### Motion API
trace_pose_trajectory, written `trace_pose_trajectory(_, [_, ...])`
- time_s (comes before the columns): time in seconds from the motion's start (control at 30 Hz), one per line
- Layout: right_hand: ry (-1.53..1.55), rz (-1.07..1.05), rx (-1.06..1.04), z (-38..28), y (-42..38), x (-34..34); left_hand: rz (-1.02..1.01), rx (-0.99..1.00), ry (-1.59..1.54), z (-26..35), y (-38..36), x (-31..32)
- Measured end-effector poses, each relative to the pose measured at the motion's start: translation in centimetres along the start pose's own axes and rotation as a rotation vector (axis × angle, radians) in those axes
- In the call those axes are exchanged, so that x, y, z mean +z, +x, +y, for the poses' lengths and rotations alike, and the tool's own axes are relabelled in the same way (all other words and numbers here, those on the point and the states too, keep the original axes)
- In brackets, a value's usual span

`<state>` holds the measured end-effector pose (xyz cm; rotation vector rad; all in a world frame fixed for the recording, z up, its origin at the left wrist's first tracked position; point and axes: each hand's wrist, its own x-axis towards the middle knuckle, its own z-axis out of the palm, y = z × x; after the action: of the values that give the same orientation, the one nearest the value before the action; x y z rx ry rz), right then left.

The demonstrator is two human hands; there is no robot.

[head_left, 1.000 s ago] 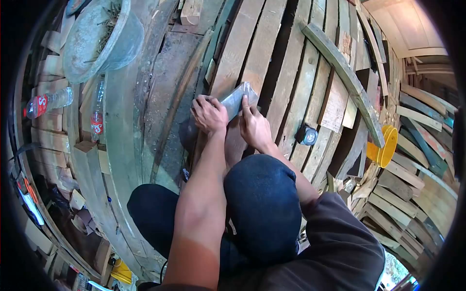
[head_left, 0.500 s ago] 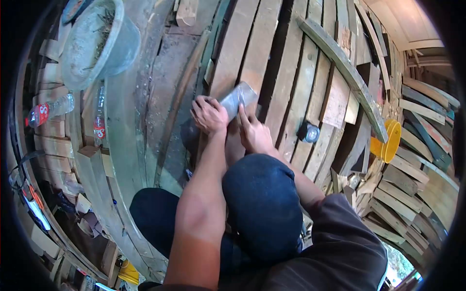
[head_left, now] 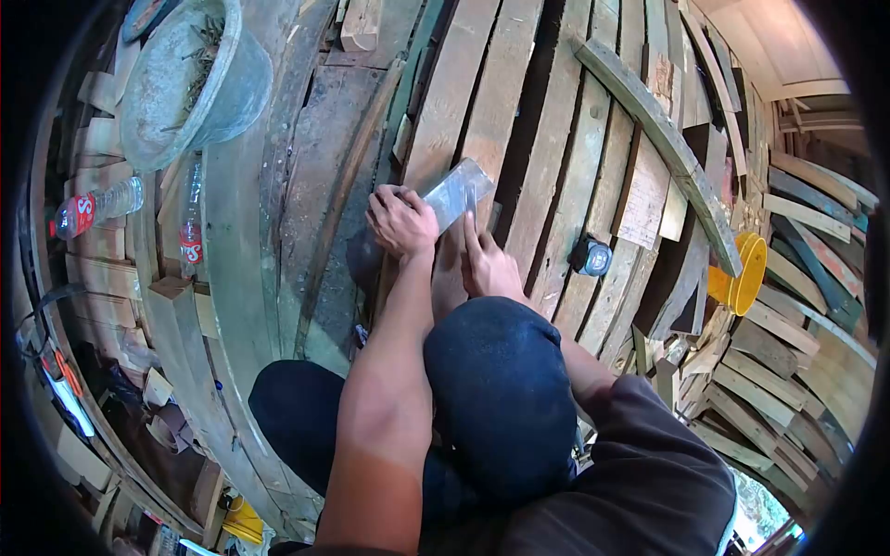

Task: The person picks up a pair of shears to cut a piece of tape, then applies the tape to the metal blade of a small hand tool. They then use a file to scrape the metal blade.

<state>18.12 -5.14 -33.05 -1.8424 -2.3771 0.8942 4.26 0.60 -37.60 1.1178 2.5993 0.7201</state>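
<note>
A grey, flat rectangular block point(head_left: 451, 196), shiny on top like metal or a smooth stone, lies at a slant on the wooden planks. My left hand point(head_left: 401, 220) is closed over its lower left end. From the right, my right hand point(head_left: 489, 267) reaches up to the block with its index finger stretched forward. Along that finger runs a thin, narrow piece point(head_left: 470, 198), perhaps a slim blade, lying over the block's top. The other right fingers are curled, and what they grip is mostly hidden.
Right of my hands sits a small dark round-cornered object point(head_left: 591, 256), like a tape measure. A loose beam point(head_left: 658, 130) crosses the planks, near a yellow bucket point(head_left: 742, 273). A grey basin point(head_left: 246, 88) and plastic bottles point(head_left: 116, 199) stand left. Gaps run between planks.
My right hand has drawn back slightly toward me, and the index fingertip sits lower on the block. My left hand keeps its hold with hardly any movement.
</note>
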Motion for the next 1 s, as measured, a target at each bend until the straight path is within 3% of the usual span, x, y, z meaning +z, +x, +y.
trace_pose_trajectory(0.23, [0.077, 0.153, -0.018, 0.4, 3.3, -1.1, 0.013, 0.014, 0.017, -0.5, -0.3, 0.5])
trace_pose_trajectory(0.33, [0.016, 0.006, 0.023, 0.5, -0.4, 0.3, 0.032, 0.046, -0.034, -0.6, 0.0, 0.7])
trace_pose_trajectory(0.5, [0.040, 0.167, -0.038, 1.1, 4.6, -1.5, 0.010, 0.015, -0.003, -0.6, -0.3, 0.8])
trace_pose_trajectory(0.7, [0.021, 0.010, 0.038, 0.3, -0.2, -0.7, 0.005, 0.006, -0.037, -0.2, -0.2, 0.4])
trace_pose_trajectory(0.77, [0.063, 0.118, 0.023, 0.7, 2.5, -1.5, 0.013, 0.018, 0.011, -0.3, -0.5, 0.8])
trace_pose_trajectory(1.0, [0.052, 0.039, 0.025, 0.4, 1.4, -0.2, 0.021, 0.029, -0.045, -0.3, -0.1, 0.4])
